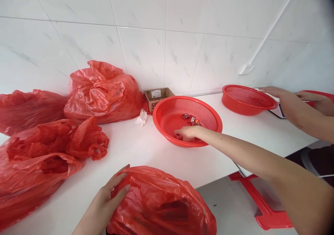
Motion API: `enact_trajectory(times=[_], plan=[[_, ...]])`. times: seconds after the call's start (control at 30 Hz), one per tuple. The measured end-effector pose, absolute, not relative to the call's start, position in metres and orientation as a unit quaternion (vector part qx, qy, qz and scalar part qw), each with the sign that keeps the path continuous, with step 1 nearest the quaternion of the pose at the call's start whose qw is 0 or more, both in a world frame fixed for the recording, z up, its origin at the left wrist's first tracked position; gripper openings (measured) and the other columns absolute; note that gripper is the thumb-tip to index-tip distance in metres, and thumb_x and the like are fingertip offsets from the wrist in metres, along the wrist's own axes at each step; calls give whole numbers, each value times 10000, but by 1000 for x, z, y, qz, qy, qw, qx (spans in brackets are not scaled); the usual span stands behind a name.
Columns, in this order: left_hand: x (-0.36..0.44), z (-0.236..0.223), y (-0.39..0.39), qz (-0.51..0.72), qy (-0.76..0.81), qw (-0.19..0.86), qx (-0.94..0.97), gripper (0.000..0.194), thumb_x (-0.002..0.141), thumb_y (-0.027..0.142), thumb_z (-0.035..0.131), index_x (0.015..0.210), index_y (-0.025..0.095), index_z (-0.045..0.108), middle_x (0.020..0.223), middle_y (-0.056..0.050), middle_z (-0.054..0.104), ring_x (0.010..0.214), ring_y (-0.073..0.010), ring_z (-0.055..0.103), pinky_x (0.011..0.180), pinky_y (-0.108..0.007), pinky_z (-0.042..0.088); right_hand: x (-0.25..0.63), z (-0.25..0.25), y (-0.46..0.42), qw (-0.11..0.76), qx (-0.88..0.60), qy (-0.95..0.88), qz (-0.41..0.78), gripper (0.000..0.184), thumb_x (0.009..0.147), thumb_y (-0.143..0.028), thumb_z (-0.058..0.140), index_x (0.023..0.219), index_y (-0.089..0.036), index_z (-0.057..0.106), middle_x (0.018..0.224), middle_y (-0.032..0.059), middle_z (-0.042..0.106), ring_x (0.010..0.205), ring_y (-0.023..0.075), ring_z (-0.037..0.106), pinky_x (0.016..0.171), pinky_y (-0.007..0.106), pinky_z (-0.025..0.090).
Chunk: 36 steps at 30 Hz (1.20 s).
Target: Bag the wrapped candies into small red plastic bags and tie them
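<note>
While your right hand (186, 133) reaches across the white table (146, 158) into a red plastic colander (167, 113), its fingers (180, 132) curl down together over a small red packet (179, 136) on the colander's floor; you can't tell whether they pinch it. Your forearm lies low across the near rim, so a sideways drag could tip the colander, and the packets (190, 119) just past your fingertips could slide about or spill. Closer to you, your left hand (112, 189) spreads its fingers over the edge of a red plastic bag (161, 207), though you can't tell how firmly it grips. Thin film like that can slip from the fingers, letting the open mouth sag. Left of that hand lie more red plastic bags (39, 151). Beyond your right hand, a cardboard box (156, 99) and crumpled tissue (141, 118) sit by the wall. Farther right, a co-worker's hands (275, 92) reach past a second red colander (246, 106), so swinging your right arm wide could bring you into contact.
</note>
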<state>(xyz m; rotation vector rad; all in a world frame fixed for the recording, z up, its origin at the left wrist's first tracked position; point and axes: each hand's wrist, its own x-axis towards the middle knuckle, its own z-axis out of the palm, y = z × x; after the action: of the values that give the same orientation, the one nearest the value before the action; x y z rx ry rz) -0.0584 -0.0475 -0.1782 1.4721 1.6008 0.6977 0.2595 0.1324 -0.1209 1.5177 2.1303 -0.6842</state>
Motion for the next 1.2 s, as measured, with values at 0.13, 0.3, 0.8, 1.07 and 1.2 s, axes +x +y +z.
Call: enact_trajectory(times=[0.13,0.3,0.8,1.07,1.2], plan=[[-54,-173,-40,349,645,462,498,668,808,605,584,1345,208,565,1471,-70,502,1386,-269,421,1173,-408,283,277,-119,149,197,563,749,-290,380,691,-227,697,1043,-224,557,884,57,652,634,202,634,554,296,442],[-45,-172,-37,386,674,461,430,693,813,584,598,1389,210,505,1441,-52,538,1357,-258,461,1131,-378,367,288,-82,142,52,529,764,-366,259,821,-284,623,1004,-214,454,935,36,626,751,160,660,644,265,509],[-38,-163,-49,357,631,435,534,670,806,438,611,1436,268,460,1521,-30,439,1447,-260,310,1198,-421,171,201,-175,45,24,479,853,-204,419,884,-130,446,1289,-154,547,1198,165,654,1047,289,651,874,411,501],[-30,-135,-50,416,598,517,450,628,793,489,645,1383,304,534,1518,-3,441,1417,-274,368,1146,-388,326,235,-74,40,5,291,902,-318,476,940,-195,429,1390,-324,516,1397,22,553,1292,230,506,1057,377,406],[-30,-147,-51,412,600,510,458,667,774,555,651,1395,357,509,1519,27,437,1414,-285,370,1135,-400,344,279,-52,91,-101,460,850,-238,455,960,-232,424,1402,-315,488,1308,41,607,1160,208,588,988,342,436]])
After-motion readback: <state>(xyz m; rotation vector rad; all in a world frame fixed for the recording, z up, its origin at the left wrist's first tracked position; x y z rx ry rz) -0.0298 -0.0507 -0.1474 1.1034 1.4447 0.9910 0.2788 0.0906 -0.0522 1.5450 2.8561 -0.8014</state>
